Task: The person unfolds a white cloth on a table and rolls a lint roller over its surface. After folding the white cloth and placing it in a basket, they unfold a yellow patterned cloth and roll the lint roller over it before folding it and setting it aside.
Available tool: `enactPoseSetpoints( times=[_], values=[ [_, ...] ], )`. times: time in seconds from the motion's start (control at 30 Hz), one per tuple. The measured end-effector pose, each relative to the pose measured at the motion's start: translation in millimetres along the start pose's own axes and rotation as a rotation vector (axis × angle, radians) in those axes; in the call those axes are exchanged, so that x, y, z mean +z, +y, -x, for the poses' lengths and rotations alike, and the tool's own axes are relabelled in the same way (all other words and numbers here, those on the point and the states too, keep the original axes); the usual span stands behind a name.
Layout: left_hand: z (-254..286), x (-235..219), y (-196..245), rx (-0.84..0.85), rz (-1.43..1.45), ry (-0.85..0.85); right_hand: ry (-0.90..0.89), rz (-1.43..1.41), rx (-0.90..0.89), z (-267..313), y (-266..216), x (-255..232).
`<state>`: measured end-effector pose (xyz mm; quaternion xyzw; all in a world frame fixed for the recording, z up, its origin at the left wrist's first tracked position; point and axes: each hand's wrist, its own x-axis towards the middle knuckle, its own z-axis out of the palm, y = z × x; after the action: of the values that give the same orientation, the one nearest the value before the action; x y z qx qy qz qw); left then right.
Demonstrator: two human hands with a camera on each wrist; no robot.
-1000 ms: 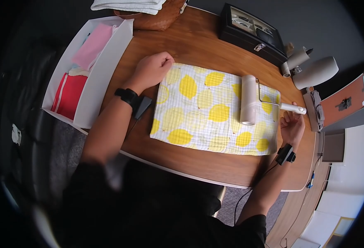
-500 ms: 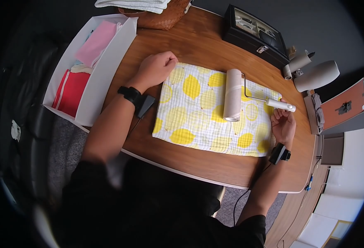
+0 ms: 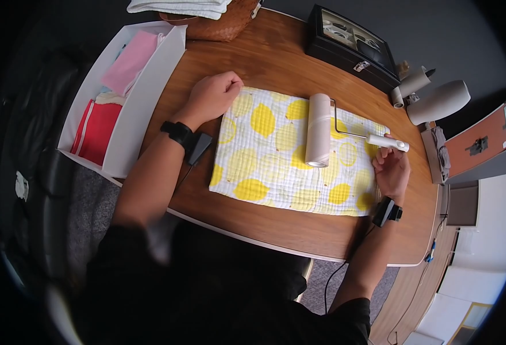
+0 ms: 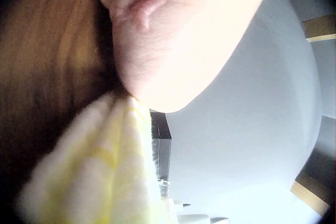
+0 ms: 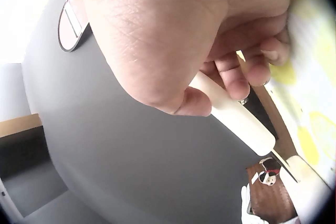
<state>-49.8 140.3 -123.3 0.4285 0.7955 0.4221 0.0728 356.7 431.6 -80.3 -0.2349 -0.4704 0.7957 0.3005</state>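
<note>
A white cloth with yellow lemons [image 3: 258, 155] lies folded flat on the wooden table. At its far left corner my left hand [image 3: 215, 96] pinches the edge, and the left wrist view shows the fabric [image 4: 105, 166] gathered into creases under the fingers. My right hand [image 3: 392, 169] holds the white handle [image 3: 386, 142] of a lint roller; in the right wrist view the thumb and fingers close around that handle [image 5: 236, 121]. The roller's pale cylinder [image 3: 318, 132] lies across the cloth, right of its middle, joined to the handle by a bent metal rod.
To the left stands a white box [image 3: 143, 109] with folded pink and red cloths. A brown woven bag [image 3: 224, 29] is at the back, near a black glass-topped case [image 3: 353, 52]. A grey-white rounded object [image 3: 439, 102] and an orange panel [image 3: 480, 141] stand at the right.
The lint roller has moved left across the cloth, carried by my right hand, mostly in the first half second. My left hand stays at the cloth's corner.
</note>
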Motion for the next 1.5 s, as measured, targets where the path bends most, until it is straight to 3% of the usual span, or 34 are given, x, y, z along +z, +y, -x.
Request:
enactPoseSetpoints(
  times=[0.6,0.7,0.8,1.07,1.17,1.3,1.4,1.5],
  values=[
    [0.7,-0.8,1.3,-0.014,0.027,0.003,-0.038,-0.315,-0.106,-0.2,-8.0,-21.3],
    [2.3,-3.5,5.5,-0.026,0.042,-0.006,0.076,-0.246,-0.099,1.1,-8.6,-17.1],
    [2.2,-5.2,7.4,-0.03,0.029,-0.015,0.069,-0.18,-0.036,0.1,-9.0,-5.6],
    [0.1,0.3,-2.1,-0.006,0.041,-0.005,0.256,0.245,-0.044,-0.9,14.0,64.3],
    [0.6,-1.6,4.3,-0.028,0.053,-0.018,0.435,0.172,-0.102,-10.2,6.3,27.6],
    [1.1,0.4,-0.2,0.023,0.045,0.021,0.547,0.119,-0.266,-5.7,-12.0,-51.9],
    [0.2,1.6,-2.1,0.02,0.052,0.014,0.647,0.169,-0.18,-1.3,-17.1,-65.5],
    [0.2,0.6,0.7,-0.006,0.058,0.0,0.448,0.22,-0.134,-1.5,-11.2,-35.7]
  ],
)
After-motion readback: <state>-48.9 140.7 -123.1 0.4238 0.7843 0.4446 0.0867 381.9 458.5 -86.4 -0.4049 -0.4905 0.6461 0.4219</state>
